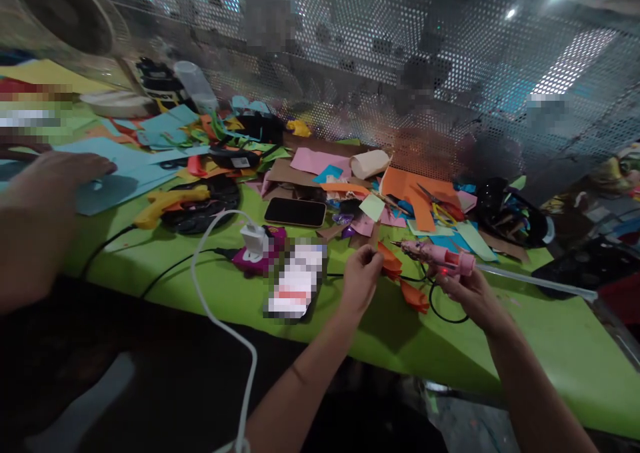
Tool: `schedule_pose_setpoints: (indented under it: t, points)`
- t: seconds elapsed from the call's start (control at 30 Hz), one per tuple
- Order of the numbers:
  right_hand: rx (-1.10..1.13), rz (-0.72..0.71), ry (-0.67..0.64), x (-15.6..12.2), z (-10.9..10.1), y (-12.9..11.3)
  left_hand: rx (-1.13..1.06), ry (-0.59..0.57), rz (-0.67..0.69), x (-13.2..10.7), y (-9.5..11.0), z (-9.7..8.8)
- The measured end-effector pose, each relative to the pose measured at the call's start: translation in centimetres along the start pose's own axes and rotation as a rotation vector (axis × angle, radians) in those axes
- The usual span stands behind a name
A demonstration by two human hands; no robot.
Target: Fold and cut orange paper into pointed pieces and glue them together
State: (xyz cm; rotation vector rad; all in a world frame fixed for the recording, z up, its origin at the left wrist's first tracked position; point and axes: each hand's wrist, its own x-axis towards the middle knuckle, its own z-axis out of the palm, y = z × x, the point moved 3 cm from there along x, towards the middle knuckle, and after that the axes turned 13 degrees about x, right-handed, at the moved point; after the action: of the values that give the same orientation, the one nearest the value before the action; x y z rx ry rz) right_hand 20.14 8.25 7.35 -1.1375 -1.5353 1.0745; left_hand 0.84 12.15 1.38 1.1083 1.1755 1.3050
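Observation:
My left hand (363, 274) pinches a folded orange paper piece (390, 259) over the green table. My right hand (467, 296) is wrapped round a pink glue gun (445, 254). A clear glue stick (535, 281) juts from its rear, and a small red light glows on its body. The nozzle points left, close to the orange paper. Below the two hands lies a second orange paper piece (414, 297). The glue gun's black cord (453, 319) loops under my right hand.
A lit phone (297, 283), a dark phone (295, 211) and a purple power strip (255, 256) with a white charger lie leftward. A yellow glue gun (170, 206) rests near another person's hand (60, 179). Paper scraps and scissors (435, 203) fill the back, before a perforated metal screen (340, 59).

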Motion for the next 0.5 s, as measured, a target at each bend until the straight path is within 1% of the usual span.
schedule_pose_setpoints:
  t: [0.13, 0.27, 0.5]
  points:
    - [0.003, -0.005, -0.023, 0.3, 0.8, 0.0, 0.054, 0.023, 0.015, -0.1, -0.2, 0.0]
    - [-0.023, -0.025, -0.050, 0.6, 1.2, -0.2, 0.142, 0.034, 0.062, -0.2, 0.2, -0.1]
    - [-0.049, -0.033, -0.070, 0.6, 1.5, -0.6, 0.151, 0.031, 0.062, -0.4, 0.4, -0.1]
